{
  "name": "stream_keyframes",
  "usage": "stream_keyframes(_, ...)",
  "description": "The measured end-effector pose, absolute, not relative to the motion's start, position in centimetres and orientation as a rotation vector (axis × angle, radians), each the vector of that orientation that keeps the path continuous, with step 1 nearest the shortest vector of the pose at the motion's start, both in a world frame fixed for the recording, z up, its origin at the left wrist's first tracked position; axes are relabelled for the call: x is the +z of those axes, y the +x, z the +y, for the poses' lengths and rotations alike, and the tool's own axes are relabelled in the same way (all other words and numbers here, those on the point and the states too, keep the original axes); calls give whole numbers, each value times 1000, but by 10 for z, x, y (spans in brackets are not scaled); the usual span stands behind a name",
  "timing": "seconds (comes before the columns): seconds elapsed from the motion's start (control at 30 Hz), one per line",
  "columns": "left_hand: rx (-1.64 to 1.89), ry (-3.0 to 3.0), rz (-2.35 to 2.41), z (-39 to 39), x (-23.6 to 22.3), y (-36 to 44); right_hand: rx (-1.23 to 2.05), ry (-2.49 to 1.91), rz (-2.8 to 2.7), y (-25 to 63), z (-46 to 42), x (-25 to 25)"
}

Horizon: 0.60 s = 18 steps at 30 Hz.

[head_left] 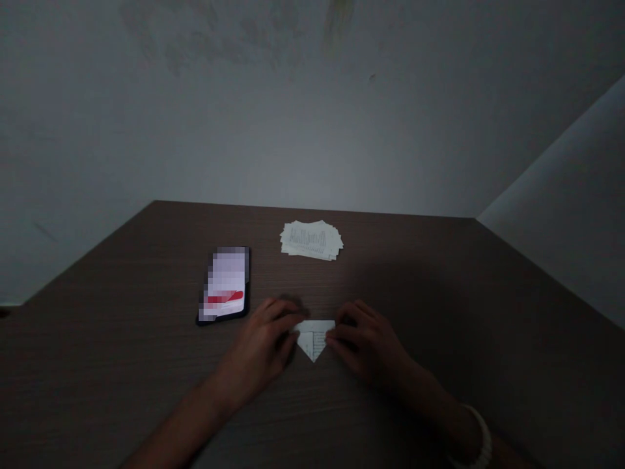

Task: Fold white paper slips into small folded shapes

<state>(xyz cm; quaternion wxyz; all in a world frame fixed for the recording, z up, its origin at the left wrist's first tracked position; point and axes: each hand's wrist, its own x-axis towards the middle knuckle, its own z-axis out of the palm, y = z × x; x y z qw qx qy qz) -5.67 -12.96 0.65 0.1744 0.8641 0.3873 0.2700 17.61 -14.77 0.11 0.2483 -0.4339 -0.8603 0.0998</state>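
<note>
A small folded piece of printed paper (pixel 315 335) lies on the table between my hands, its pointed end toward me and its straight edge at the far side. My left hand (pixel 268 339) pinches its left corner, fingers curled over the edge. On the other side my right hand (pixel 364 339) grips the right edge between thumb and fingers. Faint lines of print show on the paper's right half, and a folded flap covers part of the left. The fingertips hide both of its side corners.
Beyond my hands a loose stack of printed paper pieces (pixel 311 240) rests on the brown wooden table (pixel 415 241). A phone (pixel 227 280) with a lit, blurred screen lies left of my left hand. Pale walls (pixel 303 130) border the table at the back and sides.
</note>
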Motion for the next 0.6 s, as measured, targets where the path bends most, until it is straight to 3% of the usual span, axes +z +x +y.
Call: stream_keyframes(0.6, 629, 2390, 1097, -133, 4, -56, 481, -1234, -2158, 171, -145, -5)
